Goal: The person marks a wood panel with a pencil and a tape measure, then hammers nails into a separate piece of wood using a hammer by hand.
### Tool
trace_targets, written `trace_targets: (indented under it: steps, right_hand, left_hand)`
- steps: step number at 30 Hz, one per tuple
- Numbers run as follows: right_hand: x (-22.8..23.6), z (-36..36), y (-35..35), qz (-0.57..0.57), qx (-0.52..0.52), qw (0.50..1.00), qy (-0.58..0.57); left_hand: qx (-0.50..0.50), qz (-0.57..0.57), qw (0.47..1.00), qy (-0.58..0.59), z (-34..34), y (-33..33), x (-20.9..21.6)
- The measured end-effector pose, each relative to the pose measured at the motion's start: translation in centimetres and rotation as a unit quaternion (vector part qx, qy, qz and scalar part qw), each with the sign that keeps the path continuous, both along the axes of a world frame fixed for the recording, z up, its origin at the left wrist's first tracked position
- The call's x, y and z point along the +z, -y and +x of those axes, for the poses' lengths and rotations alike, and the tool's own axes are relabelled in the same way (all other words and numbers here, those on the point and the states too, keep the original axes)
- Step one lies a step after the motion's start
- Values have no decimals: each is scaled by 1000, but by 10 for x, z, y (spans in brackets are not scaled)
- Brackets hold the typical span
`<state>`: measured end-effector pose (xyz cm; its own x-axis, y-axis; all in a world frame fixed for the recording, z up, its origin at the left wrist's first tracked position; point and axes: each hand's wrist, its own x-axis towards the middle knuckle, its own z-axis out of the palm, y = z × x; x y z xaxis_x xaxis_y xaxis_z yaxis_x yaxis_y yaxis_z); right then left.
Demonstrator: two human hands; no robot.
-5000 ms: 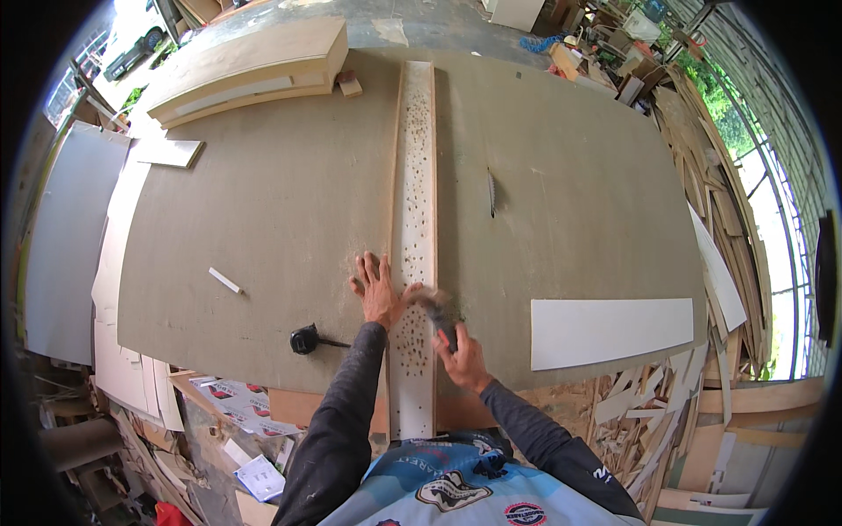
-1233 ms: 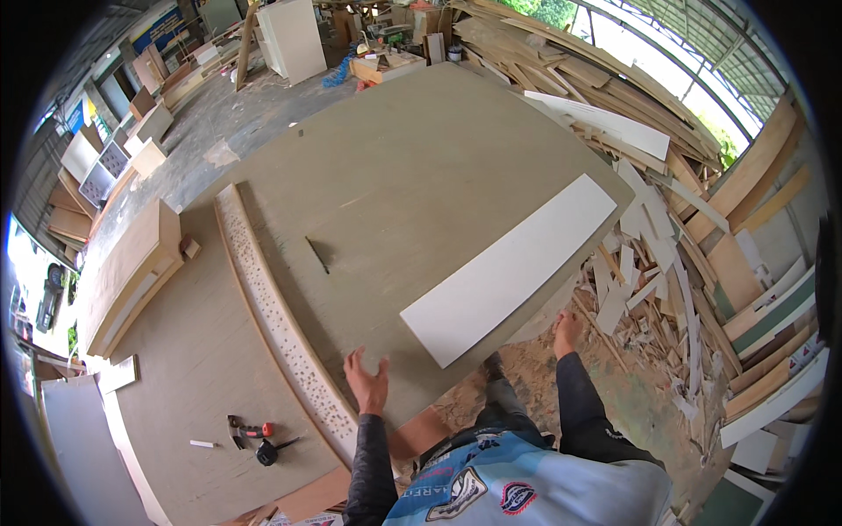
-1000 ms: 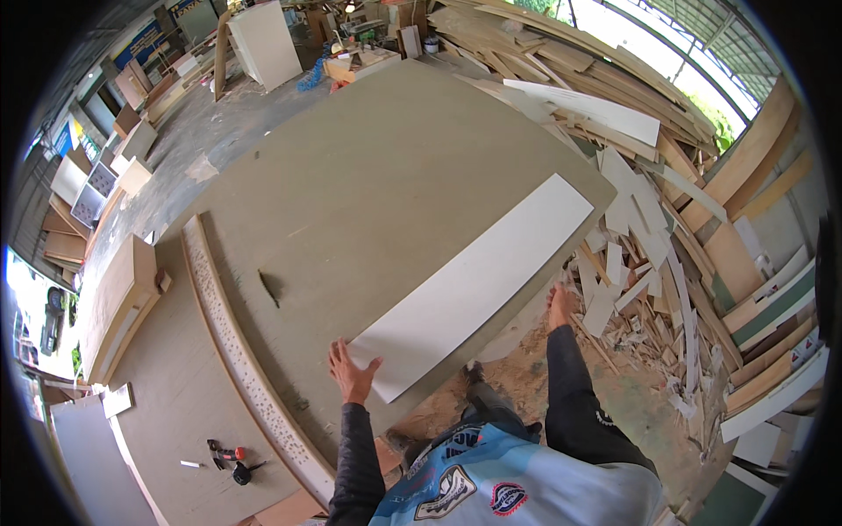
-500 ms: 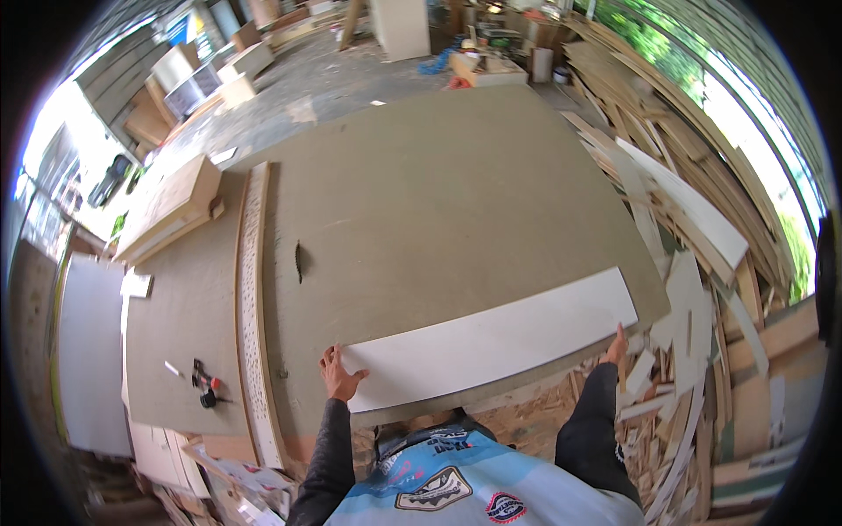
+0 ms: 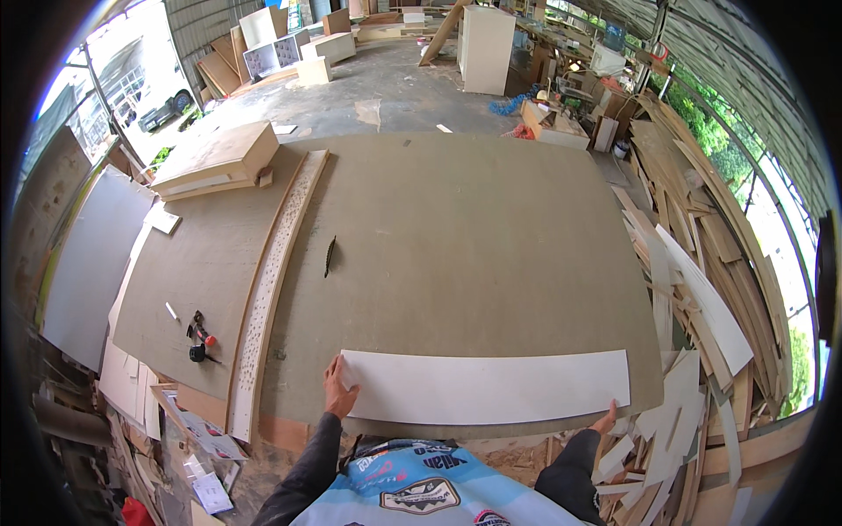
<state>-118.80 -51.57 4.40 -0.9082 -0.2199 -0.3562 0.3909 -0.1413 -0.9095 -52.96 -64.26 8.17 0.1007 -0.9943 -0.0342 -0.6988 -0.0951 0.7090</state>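
Along the near edge of the big brown sheet (image 5: pixel 474 254) lies a long white panel (image 5: pixel 487 387), likely stiff yet light, best gripped at both ends, where the left hand (image 5: pixel 336 392) rests spread and the right hand (image 5: pixel 605 419) pinches its corner; beyond it a small dark tool (image 5: pixel 330 255) lies well clear.

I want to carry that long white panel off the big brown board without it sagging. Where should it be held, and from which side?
Take the white panel at its two short ends, coming from the near edge. It lies flat and long across the brown board, so end grips likely balance it. The left hand is already at the left end, the right hand at the right near corner.
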Motion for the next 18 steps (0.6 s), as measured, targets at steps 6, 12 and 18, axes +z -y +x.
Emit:
trace_targets:
  steps: [6,12,18]
  right_hand:
    - [-28,-29,-17,143,-20,982,-121]
    - [4,-5,3,611,-58,714,-337]
    - [26,-3,33,620,98,670,-397]
  left_hand:
    - [-5,20,1000,-7,-5,-31,25]
    - [-21,61,985,158,-17,-81,53]
    - [20,31,994,101,-11,-81,26]
